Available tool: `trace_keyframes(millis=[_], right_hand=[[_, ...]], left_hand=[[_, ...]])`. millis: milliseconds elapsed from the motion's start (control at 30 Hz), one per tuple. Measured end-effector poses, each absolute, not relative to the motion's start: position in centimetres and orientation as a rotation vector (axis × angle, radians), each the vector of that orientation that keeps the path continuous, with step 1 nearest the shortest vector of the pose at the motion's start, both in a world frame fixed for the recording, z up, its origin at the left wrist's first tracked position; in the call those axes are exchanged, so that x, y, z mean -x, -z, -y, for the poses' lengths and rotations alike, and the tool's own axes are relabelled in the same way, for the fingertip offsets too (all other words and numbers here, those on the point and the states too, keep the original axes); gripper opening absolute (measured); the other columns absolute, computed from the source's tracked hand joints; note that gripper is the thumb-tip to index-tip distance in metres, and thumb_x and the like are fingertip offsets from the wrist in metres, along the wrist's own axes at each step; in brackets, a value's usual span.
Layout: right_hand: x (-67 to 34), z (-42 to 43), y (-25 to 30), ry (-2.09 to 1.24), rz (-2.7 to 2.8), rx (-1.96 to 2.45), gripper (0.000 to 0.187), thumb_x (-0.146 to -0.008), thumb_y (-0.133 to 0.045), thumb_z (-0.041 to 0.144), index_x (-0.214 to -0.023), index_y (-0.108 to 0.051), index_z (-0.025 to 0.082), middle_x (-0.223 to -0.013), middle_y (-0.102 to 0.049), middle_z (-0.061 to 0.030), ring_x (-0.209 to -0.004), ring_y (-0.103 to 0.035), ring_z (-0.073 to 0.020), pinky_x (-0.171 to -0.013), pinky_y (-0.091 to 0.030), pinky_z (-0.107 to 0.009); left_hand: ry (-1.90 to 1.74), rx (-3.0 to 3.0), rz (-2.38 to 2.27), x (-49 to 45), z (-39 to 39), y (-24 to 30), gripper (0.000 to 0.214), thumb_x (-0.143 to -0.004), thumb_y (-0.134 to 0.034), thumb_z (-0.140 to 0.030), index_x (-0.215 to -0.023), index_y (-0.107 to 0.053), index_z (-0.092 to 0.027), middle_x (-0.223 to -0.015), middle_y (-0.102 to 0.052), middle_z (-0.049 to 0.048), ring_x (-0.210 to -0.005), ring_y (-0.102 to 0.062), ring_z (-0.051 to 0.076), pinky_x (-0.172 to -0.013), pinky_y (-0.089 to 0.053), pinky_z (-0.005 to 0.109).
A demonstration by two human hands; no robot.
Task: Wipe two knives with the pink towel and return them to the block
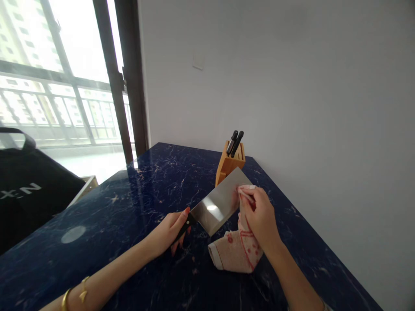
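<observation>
As the head view shows, two bare hands work above a dark blue marble counter (65, 263) with pale veining. The left hand (165, 235) is closed around the black handle (186, 226) of a steel cleaver (215, 203), with the fingers wrapped beneath it and the index fingertip extended along its top. The blade rises at a tilt toward the far end of the counter, one broad face turned up toward the light.

The right hand (259, 216) is closed in a narrow pinch on a fold of a pale towel (235, 252) with red markings. The fold meets the blade near its right-hand edge, while the remainder of the towel trails down and lies bunched on the counter beneath the blade.

For sound practice, the left hand should maintain a firm grip on the handle so the blade cannot turn. The right fingers should stay behind the fold of towel and on the flat of the blade, clear of the cutting edge.

Beyond the blade, a wooden knife block (229, 164) stands near the wall (324, 86), with two black knife handles (235, 142) protruding from it. A black bag (29, 194) sits at the left, in front of a bright window (65, 86). A gold bangle (66, 300) encircles the left wrist.
</observation>
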State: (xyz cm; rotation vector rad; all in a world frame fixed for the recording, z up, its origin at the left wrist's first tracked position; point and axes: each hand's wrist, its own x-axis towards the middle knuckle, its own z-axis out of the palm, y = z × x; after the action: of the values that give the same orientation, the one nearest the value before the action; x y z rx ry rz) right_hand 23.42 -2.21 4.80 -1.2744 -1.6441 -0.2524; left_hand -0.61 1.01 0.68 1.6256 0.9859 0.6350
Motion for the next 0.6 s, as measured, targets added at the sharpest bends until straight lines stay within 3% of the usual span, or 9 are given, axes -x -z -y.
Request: trace_keyframes(millis=[300, 600], right_hand=[[-21.4, 2.5, -4.1, 0.145, 1.775, 1.207, 0.017, -0.082, -0.044, 0.011, -0.090, -0.054, 0.022, -0.093, -0.057, -0.0058, -0.094, -0.052, -0.0192, -0.084, -0.043, -0.037], [-25.1, 2.0, -4.8, 0.392, 1.478, 1.333, 0.013, -0.081, -0.046, 0.015, -0.090, -0.054, 0.019, -0.093, -0.056, -0.0066, -0.093, -0.051, -0.0198, -0.086, -0.041, -0.040]], left_hand=[[-0.677, -1.636, -0.998, 0.7, -1.6, 0.5, 0.061, -0.082, -0.021, -0.063, -0.063, -0.052, -0.014, -0.035, -0.049, -0.0028, -0.027, -0.043, 0.009, -0.031, -0.031, 0.018], [-0.584, -1.650, -0.981, 0.5, -0.9, 0.1, 0.059, -0.082, -0.022, -0.062, -0.066, -0.053, -0.014, -0.040, -0.052, -0.0025, -0.028, -0.045, 0.008, -0.030, -0.030, 0.015]])
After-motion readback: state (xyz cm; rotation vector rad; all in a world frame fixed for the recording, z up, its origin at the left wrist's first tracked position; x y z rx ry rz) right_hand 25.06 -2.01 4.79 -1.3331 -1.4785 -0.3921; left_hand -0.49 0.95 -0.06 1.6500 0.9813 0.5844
